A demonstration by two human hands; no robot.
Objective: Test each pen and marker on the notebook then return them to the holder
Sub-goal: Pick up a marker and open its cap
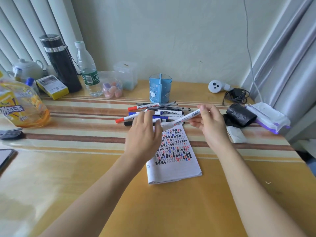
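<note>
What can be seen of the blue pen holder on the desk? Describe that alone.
The pen holder is a light blue, plastic-looking cup, upright at the back of the desk. Dividers meeting at its centre split it into compartments; nothing sticks out. White cartoon figures are printed on its side. The pile of pens and markers lies before its base; contact is unclear. The left hand and the right hand, which grips a white marker, do not touch it.

You are in a home, at a yellow tabletop (68, 177) set against a plain wall (171, 40). A white teapot (28, 68), a black flask (61, 65), a water bottle (88, 71) and a big iced-tea bottle (22, 106) stand at its far left. A cartoon pen holder (160, 89) sits mid-back, and grey curtains (290, 57) hang on your right.
</note>
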